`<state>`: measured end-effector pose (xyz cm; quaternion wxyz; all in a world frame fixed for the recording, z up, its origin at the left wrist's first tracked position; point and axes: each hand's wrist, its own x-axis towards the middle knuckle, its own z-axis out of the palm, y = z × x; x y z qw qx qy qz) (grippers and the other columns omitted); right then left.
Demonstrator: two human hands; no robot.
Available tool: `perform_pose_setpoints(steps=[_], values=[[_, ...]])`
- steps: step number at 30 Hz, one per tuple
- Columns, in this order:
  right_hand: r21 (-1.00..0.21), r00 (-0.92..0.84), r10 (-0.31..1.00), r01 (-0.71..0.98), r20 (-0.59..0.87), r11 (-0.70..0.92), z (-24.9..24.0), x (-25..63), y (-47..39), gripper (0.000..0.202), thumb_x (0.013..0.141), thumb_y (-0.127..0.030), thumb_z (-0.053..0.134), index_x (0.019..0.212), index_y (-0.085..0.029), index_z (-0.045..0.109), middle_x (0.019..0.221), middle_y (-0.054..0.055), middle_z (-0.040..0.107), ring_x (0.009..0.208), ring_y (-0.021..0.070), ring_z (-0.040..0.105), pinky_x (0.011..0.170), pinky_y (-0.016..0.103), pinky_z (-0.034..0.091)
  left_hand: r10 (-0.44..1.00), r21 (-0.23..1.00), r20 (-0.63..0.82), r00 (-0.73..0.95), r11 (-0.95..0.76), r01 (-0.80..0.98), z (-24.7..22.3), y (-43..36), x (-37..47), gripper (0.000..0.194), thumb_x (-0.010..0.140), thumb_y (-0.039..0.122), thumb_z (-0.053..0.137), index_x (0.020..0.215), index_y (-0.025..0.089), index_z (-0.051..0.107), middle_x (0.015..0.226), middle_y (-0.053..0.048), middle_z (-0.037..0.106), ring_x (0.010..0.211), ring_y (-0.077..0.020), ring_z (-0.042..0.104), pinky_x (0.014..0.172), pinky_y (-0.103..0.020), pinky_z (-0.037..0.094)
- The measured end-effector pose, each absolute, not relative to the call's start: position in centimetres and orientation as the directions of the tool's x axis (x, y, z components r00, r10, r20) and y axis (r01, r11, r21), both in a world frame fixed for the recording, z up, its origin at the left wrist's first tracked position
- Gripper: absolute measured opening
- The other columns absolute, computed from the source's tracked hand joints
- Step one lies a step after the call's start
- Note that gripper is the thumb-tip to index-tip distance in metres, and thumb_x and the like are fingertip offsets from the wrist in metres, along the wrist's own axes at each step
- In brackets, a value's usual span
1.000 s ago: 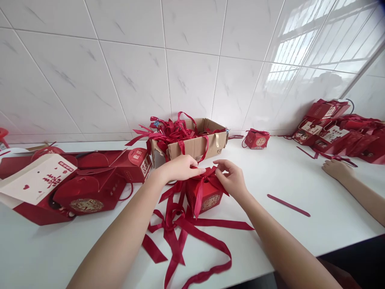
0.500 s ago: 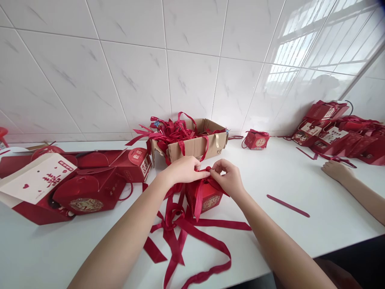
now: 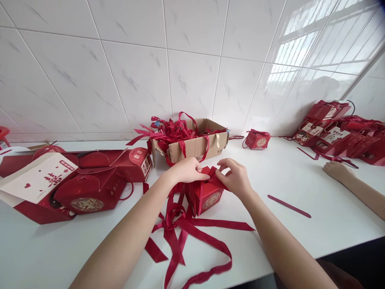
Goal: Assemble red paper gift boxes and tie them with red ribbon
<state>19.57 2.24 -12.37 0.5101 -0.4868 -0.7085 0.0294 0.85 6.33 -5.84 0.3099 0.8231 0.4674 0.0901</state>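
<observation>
A small red gift box (image 3: pixel 207 196) with a gold round print stands in front of me on the white table. Over its top, a red ribbon (image 3: pixel 213 173) is pinched in my right hand (image 3: pixel 236 178), thumb and fingertips together at the box's right edge. My left hand (image 3: pixel 191 170) is closed on the ribbon at the left of the top, its thumb pointing right. One ribbon end hangs down the box's front. Loose red ribbons (image 3: pixel 207 237) lie tangled on the table before the box, between my forearms.
Behind the box, a cardboard carton (image 3: pixel 195 149) holds many red ribbons. Red gift boxes (image 3: pixel 93 192) crowd the left side. A small tied box (image 3: pixel 258 139) stands by the wall. More boxes (image 3: pixel 333 136) are piled right, near another person's hand (image 3: pixel 339 171). A ribbon strip (image 3: pixel 289 206) lies right.
My hands have shifted slightly apart over the box top, and the right one has moved a little right. The ribbon between them now spreads wider, and the hanging end looks narrower.
</observation>
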Motion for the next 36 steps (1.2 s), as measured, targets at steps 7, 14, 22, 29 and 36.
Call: perform_pose_setpoints(steps=[7,14,22,29,36], values=[[-0.570,0.028,0.724,0.638,0.689,0.518,-12.5,19.5,2.2,0.003,0.076,-0.022,0.055,0.078,-0.020,0.056,0.070,-0.001,0.060,0.052,0.0099,0.061,0.048,0.020,0.049,0.816,0.613,-0.201,0.543,-0.327,0.719,-6.3,7.0,0.5,0.059,0.064,0.055,0.068,0.054,0.020,0.022,0.054,0.005,0.017,0.047,-0.0095,0.015,0.047,-0.030,0.009],[-0.612,0.073,0.740,0.620,0.668,0.491,-12.6,19.3,1.9,0.003,0.075,-0.021,0.054,0.078,-0.020,0.056,0.076,-0.001,0.061,0.044,0.0063,0.056,0.044,0.018,0.044,0.795,0.619,-0.221,0.565,-0.333,0.711,-6.4,7.3,0.3,0.057,0.065,0.050,0.069,0.054,0.020,0.021,0.054,0.005,0.016,0.048,-0.0095,0.015,0.048,-0.030,0.009],[-0.698,0.132,0.784,0.561,0.607,0.445,-12.7,19.5,2.3,0.012,0.074,-0.022,0.049,0.084,-0.019,0.056,0.084,0.002,0.062,0.056,0.0105,0.059,0.050,0.022,0.046,0.773,0.753,-0.127,0.621,-0.332,0.568,-6.7,7.6,-0.3,0.055,0.068,0.055,0.067,0.055,0.019,0.027,0.058,0.004,0.022,0.051,-0.0093,0.018,0.051,-0.028,0.013],[-0.737,0.083,0.843,0.536,0.532,0.412,-13.0,18.9,2.4,0.018,0.074,-0.021,0.048,0.090,-0.019,0.056,0.055,-0.007,0.044,0.049,0.0093,0.045,0.050,0.021,0.041,0.793,0.747,-0.121,0.597,-0.323,0.581,-5.6,7.8,-1.4,0.060,0.067,0.065,0.063,0.055,0.019,0.025,0.059,0.004,0.017,0.051,-0.0091,0.014,0.052,-0.029,0.010],[-0.699,0.022,0.831,0.553,0.556,0.453,-13.0,19.2,2.3,0.023,0.072,-0.012,0.046,0.090,-0.019,0.057,0.053,-0.008,0.036,0.048,0.0087,0.038,0.048,0.021,0.037,0.809,0.705,-0.148,0.570,-0.318,0.634,-6.0,8.5,-1.8,0.055,0.066,0.065,0.064,0.056,0.018,0.038,0.057,0.004,0.025,0.050,-0.0091,0.020,0.052,-0.027,0.014]])
